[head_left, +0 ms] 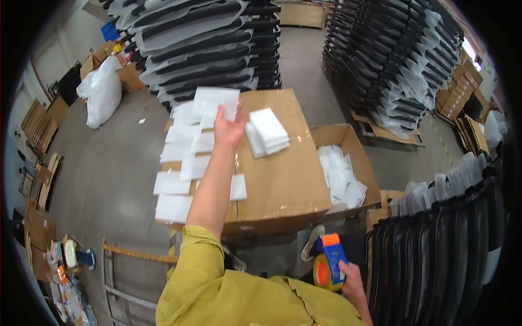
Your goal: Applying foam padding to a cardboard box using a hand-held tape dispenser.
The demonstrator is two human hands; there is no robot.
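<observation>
A: What lies farthest out on the left?

B: A bulging white plastic bag (101, 92) rests on the concrete floor, well apart from the left hand. Nearer the wearer, to the lower left of that hand, stands a metal frame (138, 255) with an orange-yellow top bar.

A: And closer in?

B: Flat white pieces (172, 183) lie in overlapping rows along the left side of a large cardboard box (283, 187), to the left of the left hand and nearer the wearer. One shows just right of the bare forearm. Beyond the hand rises a tall stack of black parts (196, 32) layered with translucent wrap.

A: The left hand itself?

B: The left hand (229, 127) reaches over the box, thumb and fingers apart at the near edge of a white sheet (211, 98); I cannot tell whether it pinches the sheet or merely touches it. Just to its right sits a small pile of white pads (267, 132).

A: Farther right?

B: An open carton (371, 176) holds more white pieces, beyond the right hand. That right hand (353, 278), low beside the mustard-coloured shirt, is closed around a blue tape dispenser (333, 261) carrying a yellowish roll. To its right stands a row of black panels (429, 255), upright and close together.
</observation>
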